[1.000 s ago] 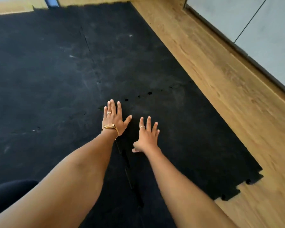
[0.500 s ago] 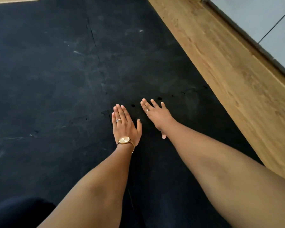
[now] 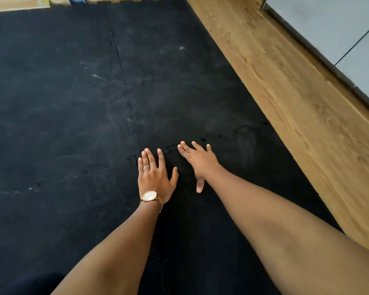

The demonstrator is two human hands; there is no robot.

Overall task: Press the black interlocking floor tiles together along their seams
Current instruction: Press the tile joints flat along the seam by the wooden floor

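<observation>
The left hand (image 3: 156, 176) lies flat and released, palm down on the black interlocking floor tiles (image 3: 62, 116), fingers at the corner where the seams (image 3: 132, 116) cross. The right hand (image 3: 199, 159), also flat with fingers spread and grasping nothing, rests just beside it, fingertips on the crosswise seam. Compared with half a second ago, both hands sit in much the same spots. A gold wristwatch (image 3: 150, 196) circles the left wrist. The tiles meet wooden flooring (image 3: 296, 107) on the right.
</observation>
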